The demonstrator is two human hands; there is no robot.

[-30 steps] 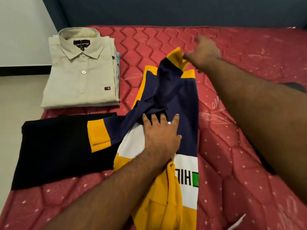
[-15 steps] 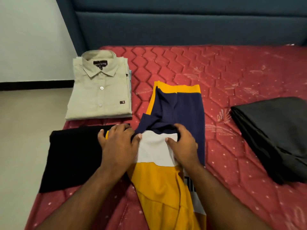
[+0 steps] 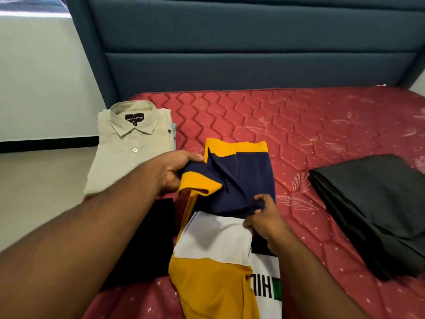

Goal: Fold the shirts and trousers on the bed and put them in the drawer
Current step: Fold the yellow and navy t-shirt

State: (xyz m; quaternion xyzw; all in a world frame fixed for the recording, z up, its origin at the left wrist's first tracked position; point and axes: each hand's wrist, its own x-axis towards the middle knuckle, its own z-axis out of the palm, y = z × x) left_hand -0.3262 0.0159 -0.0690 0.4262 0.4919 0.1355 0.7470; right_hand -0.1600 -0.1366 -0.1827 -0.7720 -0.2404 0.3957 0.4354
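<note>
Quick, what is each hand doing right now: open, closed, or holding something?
Left hand: closed, its grip on the yellow-cuffed sleeve of the colour-block shirt.
Right hand: closed, pinching the same shirt's navy fabric.

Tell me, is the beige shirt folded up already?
Yes, folded. The beige shirt lies flat as a neat rectangle on the bed, collar on top, sleeves out of sight. Neither hand touches it.

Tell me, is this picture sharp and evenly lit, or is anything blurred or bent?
Head view: soft, even light with no glare; the left forearm near the lens is smeared by blur, while the beige shirt and headboard look fairly sharp; the wide lens makes the headboard's edge lean; the black garment shows no detail.
</note>
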